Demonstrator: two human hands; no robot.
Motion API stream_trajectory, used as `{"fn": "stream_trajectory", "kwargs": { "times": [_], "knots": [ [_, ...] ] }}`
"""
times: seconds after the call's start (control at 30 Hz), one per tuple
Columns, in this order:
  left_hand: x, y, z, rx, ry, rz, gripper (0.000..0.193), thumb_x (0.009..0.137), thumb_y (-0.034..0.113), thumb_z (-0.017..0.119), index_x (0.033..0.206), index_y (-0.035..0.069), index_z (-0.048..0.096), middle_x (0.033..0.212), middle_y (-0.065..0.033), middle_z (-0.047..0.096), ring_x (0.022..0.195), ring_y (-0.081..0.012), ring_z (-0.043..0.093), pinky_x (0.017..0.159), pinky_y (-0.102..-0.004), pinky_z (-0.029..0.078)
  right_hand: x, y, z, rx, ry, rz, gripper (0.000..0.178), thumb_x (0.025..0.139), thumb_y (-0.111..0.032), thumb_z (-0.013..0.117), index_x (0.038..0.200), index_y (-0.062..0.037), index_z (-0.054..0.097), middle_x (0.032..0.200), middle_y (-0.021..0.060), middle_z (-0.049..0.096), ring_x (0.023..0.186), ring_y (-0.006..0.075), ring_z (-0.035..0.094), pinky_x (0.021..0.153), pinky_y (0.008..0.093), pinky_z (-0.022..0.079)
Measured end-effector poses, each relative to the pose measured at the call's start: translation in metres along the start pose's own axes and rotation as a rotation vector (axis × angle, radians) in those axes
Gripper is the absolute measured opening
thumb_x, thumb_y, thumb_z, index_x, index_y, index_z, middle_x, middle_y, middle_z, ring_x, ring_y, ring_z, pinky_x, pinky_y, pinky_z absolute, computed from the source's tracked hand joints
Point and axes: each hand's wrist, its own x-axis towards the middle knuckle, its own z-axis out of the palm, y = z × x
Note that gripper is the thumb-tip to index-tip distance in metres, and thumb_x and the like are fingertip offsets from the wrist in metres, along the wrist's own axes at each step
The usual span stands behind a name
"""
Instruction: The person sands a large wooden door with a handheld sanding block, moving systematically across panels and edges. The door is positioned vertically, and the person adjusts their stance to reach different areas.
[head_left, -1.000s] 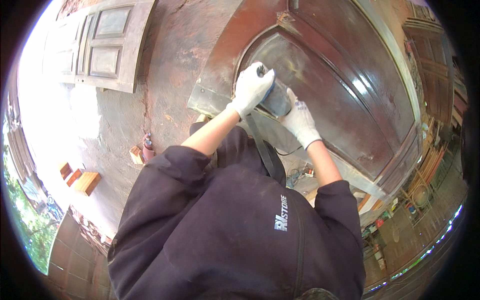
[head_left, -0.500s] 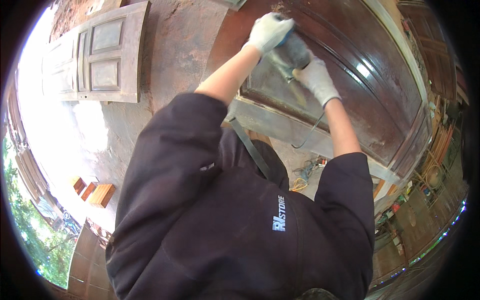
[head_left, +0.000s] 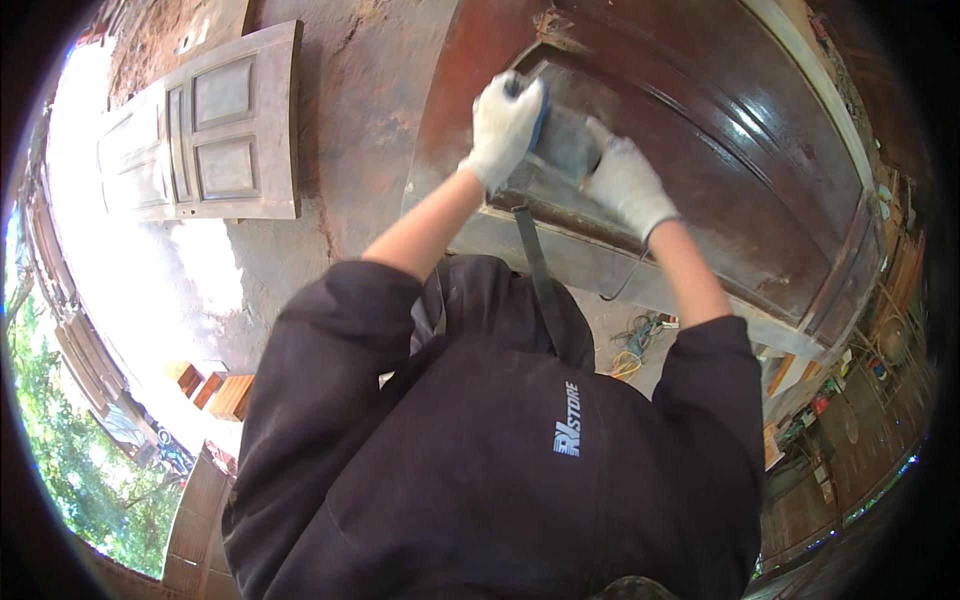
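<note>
Both my hands wear white work gloves and grip a blurred grey-and-blue power sander (head_left: pixel 568 143). It rests on a dark reddish-brown wooden door (head_left: pixel 700 160) with raised mouldings, over the panel at the door's near left. My left hand (head_left: pixel 503 130) is closed round the tool's left end, where a blue part shows beside the fingers. My right hand (head_left: pixel 628 188) is wrapped about its right end. A thin dark cord (head_left: pixel 627 282) hangs beside my right wrist. Pale dust lies on the wood near the tool; its underside is hidden.
A greyish panelled door (head_left: pixel 225 130) lies at the far left on the rough floor. Small wooden blocks (head_left: pixel 233 398) are at the left. A corded tool (head_left: pixel 636 340) with yellow cable sits below the workpiece. Timber and clutter (head_left: pixel 885 310) line the right side.
My hands have moved the sander leftward and nearer to me across the door panel. Both still grip it. The whole view has shifted slightly.
</note>
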Motion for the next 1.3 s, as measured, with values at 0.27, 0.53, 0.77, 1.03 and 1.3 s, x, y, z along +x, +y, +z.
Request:
{"fn": "stream_trajectory", "kwargs": {
  "times": [0.27,0.53,0.77,1.03,1.3],
  "knots": [
    [0.068,0.043,0.034,0.144,-0.081,-0.017,0.048,0.081,0.045,0.067,0.093,-0.001,0.072,0.091,-0.0214,0.073,0.091,-0.0316,0.071,0.084,-0.0404,0.053,0.044,0.016,-0.043,0.146,-0.049,0.135,0.076,0.078,-0.023,0.068,0.147,-0.0048,0.045,0.128,0.0278,0.063,0.123,0.0389,0.059,0.108,0.0418,0.047],
    [-0.072,-0.019,-0.012,-0.092,0.062,-0.073,0.029,0.089,0.029,0.067,0.085,0.000,0.065,0.074,-0.0167,0.065,0.070,-0.0222,0.063,0.070,-0.0387,0.050,-0.039,0.004,0.029,-0.036,-0.070,-0.108,0.075,0.081,-0.016,0.064,0.150,-0.0010,0.039,0.125,0.0300,0.062,0.118,0.0395,0.061,0.102,0.0441,0.050],
    [-0.077,-0.032,0.005,-0.173,0.142,-0.092,0.029,0.089,0.028,0.068,0.085,0.000,0.062,0.075,-0.0153,0.065,0.068,-0.0210,0.057,0.071,-0.0381,0.049,-0.032,0.012,0.012,-0.177,-0.165,-0.131,0.074,0.079,-0.015,0.064,0.148,-0.0033,0.042,0.124,0.0298,0.063,0.114,0.0382,0.063,0.099,0.0457,0.051],
    [-0.028,-0.007,0.000,-0.099,0.199,0.001,0.030,0.091,0.029,0.068,0.082,0.000,0.064,0.071,0.0004,0.059,0.069,-0.0076,0.049,0.064,-0.0295,0.045,0.004,-0.009,-0.029,-0.163,-0.173,-0.116,0.073,0.080,-0.014,0.062,0.149,-0.0040,0.041,0.128,0.0270,0.062,0.126,0.0364,0.055,0.107,0.0419,0.046],
    [-0.095,-0.043,0.012,-0.185,0.285,-0.097,0.028,0.088,0.027,0.069,0.090,0.000,0.067,0.080,-0.0151,0.069,0.076,-0.0235,0.067,0.077,-0.0376,0.052,-0.040,0.000,0.003,-0.106,-0.209,-0.157,0.070,0.082,-0.018,0.064,0.147,-0.0063,0.043,0.130,0.0263,0.061,0.120,0.0370,0.060,0.101,0.0442,0.050]
  ]
}}
